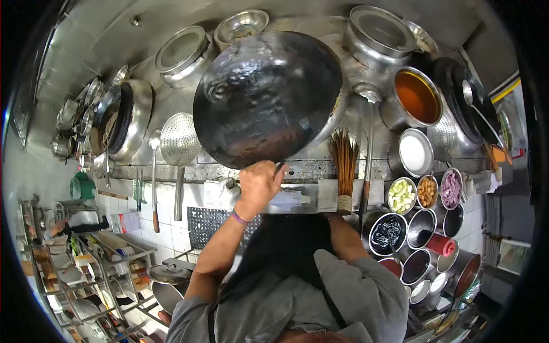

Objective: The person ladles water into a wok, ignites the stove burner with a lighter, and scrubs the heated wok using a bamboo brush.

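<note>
A large black wok (266,100) stands over the stove, its dark surface glossy in patches and tilted. My left hand (260,186) is closed around the wok's near edge, where a short handle seems to show between the fingers. My right forearm (346,237) reaches toward the counter edge, but the right hand itself is hidden. Close to that arm a bamboo wok brush (345,171) stands with its bristles up. A ladle (368,114) with a wooden-ended handle lies right of the brush. Left of the wok rests a perforated strainer (180,139), with another long-handled ladle (154,171) beside it.
A pot of orange-brown liquid (417,97) and a pot of white contents (416,151) stand at right. Nearby are bowls of green-white cubes (401,195), brown pieces (426,191) and purple slices (451,188). Lidded pots (182,51) line the back; a shelf rack (97,274) is at left.
</note>
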Action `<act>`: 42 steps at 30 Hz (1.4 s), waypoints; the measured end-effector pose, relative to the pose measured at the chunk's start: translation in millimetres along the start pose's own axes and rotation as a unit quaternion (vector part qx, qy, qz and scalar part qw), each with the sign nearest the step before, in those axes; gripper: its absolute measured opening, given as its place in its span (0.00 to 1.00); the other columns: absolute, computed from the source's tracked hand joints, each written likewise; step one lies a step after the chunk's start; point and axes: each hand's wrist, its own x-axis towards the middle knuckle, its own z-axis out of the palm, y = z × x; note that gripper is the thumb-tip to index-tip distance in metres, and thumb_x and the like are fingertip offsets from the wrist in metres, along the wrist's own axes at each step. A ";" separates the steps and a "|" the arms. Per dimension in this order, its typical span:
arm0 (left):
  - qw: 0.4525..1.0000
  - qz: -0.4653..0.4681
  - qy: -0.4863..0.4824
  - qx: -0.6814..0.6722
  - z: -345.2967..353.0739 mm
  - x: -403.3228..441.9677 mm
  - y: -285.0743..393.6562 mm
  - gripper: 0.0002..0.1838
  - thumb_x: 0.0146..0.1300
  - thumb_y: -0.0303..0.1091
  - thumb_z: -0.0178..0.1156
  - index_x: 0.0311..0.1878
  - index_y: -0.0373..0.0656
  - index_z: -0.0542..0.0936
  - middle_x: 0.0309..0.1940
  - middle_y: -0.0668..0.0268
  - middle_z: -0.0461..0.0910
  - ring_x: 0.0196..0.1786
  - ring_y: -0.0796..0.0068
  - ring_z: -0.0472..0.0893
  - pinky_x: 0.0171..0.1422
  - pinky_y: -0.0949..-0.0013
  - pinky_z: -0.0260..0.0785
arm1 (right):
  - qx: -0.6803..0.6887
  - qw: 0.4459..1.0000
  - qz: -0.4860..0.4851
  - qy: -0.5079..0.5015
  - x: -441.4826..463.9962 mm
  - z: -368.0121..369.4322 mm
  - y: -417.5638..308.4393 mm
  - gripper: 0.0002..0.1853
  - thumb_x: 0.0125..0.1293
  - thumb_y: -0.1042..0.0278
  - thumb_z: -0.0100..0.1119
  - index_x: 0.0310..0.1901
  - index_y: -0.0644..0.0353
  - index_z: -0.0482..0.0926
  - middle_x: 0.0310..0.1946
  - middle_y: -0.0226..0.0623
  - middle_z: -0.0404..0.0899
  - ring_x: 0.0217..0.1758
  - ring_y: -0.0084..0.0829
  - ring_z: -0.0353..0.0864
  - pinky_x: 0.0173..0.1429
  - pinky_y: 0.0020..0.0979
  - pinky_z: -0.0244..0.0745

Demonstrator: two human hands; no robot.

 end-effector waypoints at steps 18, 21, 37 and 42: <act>0.941 -0.176 0.156 -0.245 -55.3 55.4 -22.4 0.29 0.69 0.34 0.71 0.19 0.45 0.60 0.18 0.81 0.58 0.26 0.88 0.55 0.25 0.72 0.45 | 0.001 0.999 0.026 0.031 9.0 -14.9 0.3 0.22 0.68 0.53 0.60 0.55 0.61 0.82 0.34 0.53 0.86 0.32 0.43 0.89 0.39 0.43 0.83; 0.935 -0.174 0.159 -0.264 -58.3 54.7 -26.4 0.30 0.69 0.33 0.71 0.19 0.46 0.59 0.19 0.81 0.58 0.26 0.89 0.55 0.25 0.73 0.44 | -0.001 0.999 0.028 0.032 10.0 -13.6 -2.8 0.22 0.68 0.52 0.60 0.55 0.61 0.82 0.33 0.53 0.86 0.32 0.43 0.89 0.39 0.43 0.83; 0.964 -0.151 0.058 -0.212 -59.7 62.3 -27.9 0.25 0.64 0.32 0.73 0.18 0.39 0.68 0.14 0.68 0.64 0.22 0.83 0.58 0.23 0.69 0.52 | -0.006 0.999 0.026 0.031 11.4 -13.6 -1.4 0.22 0.69 0.52 0.58 0.54 0.62 0.82 0.32 0.52 0.85 0.31 0.42 0.89 0.36 0.42 0.83; 0.999 0.019 -0.049 0.001 -24.5 44.3 -14.7 0.19 0.61 0.37 0.70 0.19 0.40 0.74 0.18 0.52 0.76 0.23 0.51 0.81 0.27 0.53 0.69 | -0.016 0.999 0.021 0.032 14.2 -15.3 -1.4 0.22 0.70 0.52 0.58 0.54 0.62 0.82 0.32 0.52 0.85 0.30 0.41 0.88 0.36 0.42 0.83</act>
